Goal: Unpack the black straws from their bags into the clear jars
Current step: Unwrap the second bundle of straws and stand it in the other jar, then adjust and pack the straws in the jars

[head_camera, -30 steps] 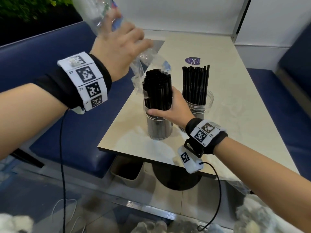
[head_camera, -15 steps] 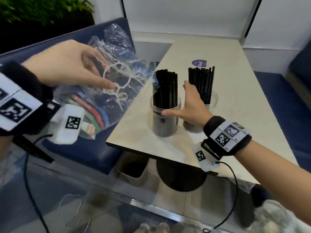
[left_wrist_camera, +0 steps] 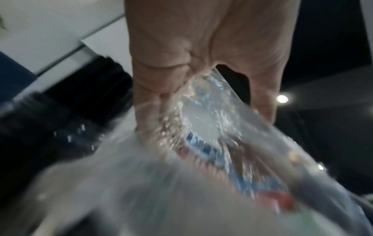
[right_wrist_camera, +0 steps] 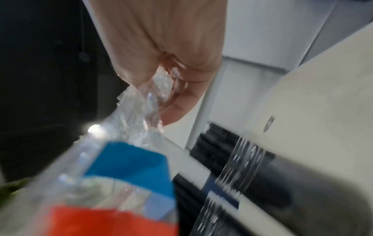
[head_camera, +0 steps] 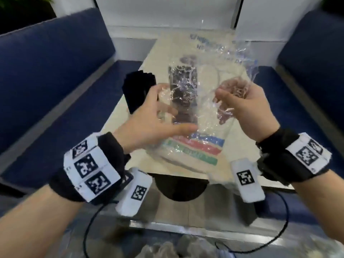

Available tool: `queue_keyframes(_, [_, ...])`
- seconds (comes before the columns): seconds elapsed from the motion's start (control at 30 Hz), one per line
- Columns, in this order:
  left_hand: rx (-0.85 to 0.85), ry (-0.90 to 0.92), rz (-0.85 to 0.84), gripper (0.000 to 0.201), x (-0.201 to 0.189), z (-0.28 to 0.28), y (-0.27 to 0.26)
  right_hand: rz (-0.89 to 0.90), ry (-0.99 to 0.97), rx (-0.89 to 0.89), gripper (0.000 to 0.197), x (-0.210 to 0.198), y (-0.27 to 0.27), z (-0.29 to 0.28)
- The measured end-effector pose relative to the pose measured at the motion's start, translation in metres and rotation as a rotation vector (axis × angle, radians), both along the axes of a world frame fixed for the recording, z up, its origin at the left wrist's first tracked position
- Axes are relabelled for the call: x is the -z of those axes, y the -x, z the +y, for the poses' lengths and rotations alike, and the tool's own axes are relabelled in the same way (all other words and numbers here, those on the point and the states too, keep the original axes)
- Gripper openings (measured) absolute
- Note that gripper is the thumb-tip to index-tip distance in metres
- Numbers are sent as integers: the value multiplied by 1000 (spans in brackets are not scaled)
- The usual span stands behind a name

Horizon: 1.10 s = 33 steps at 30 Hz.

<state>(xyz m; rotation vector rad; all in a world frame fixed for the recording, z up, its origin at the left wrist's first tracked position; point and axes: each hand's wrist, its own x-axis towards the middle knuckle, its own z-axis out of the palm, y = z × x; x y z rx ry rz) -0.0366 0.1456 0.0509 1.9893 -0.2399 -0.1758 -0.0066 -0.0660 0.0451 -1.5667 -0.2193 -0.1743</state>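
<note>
An empty clear plastic bag (head_camera: 206, 116) with blue, red and green stripes hangs in front of me above the table's near end. My left hand (head_camera: 167, 110) grips its left side and my right hand (head_camera: 230, 99) clutches a bunch of it with curled fingers. The left wrist view shows the left hand (left_wrist_camera: 201, 67) pinching the bag (left_wrist_camera: 201, 143). In the right wrist view the right hand (right_wrist_camera: 173, 67) curls round the bag (right_wrist_camera: 131, 159). Behind the bag stand two jars of black straws: one (head_camera: 138, 90) left of my left hand, the other (head_camera: 183, 84) seen through the plastic.
The beige table (head_camera: 165, 45) runs away from me between a blue bench on the left (head_camera: 55, 81) and another on the right (head_camera: 309, 62). Its black pedestal (head_camera: 181, 189) shows below the near edge. A white wall closes the far end.
My left hand has swung the emptied bag from the left to in front of the jars. My right hand has let go of the jar and taken hold of the bag.
</note>
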Motion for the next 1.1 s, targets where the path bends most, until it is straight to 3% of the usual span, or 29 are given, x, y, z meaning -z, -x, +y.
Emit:
queue_keyframes(0.07, [4,6,-48,113,24,-29,11,25,43,109,17,5,-6,-31])
queue_keyframes(0.13, [-6,53,-144,95,47,-58,15,82,141,232,18,21,-15,-56])
queue_keyframes(0.2, [48,-103,-256,71,68,-85,11,166,211,353,21,42,-26,-72])
queue_keyframes(0.27, [109,-277,-234,54,92,-105,0,224,372,448,45,64,-36,-81])
queue_keyframes(0.3, [108,-330,-177,50,103,-112,-7,208,590,461,65,74,-40,-85])
queue_keyframes(0.33, [97,-371,-131,48,113,-118,-14,151,850,437,76,85,-44,-89])
queue_keyframes(0.4, [81,-504,-103,45,131,-124,-26,27,1294,245,73,100,-47,-87])
queue_keyframes(0.47, [81,-721,-165,42,143,-126,-32,80,1491,-102,62,114,-51,-83])
queue_keyframes(0.57, [53,-940,-273,42,151,-128,-35,299,1501,-426,51,125,-59,-79])
queue_keyframes(0.73, [122,-951,-197,50,150,-121,-40,261,1626,-452,80,131,-73,-76])
queue_keyframes(0.83, [65,-754,-97,45,137,-106,-40,221,1638,-462,92,129,-76,-73])
queue_keyframes(0.93, [-186,-403,-38,36,120,-86,-37,212,1645,-441,89,121,-77,-71])
queue_keyframes(1.0, [-283,-345,-45,40,112,-74,-38,221,1595,-422,82,111,-78,-71])
queue_keyframes(1.1, [-323,-321,15,62,107,-63,-41,177,1502,-366,78,88,-77,-70])
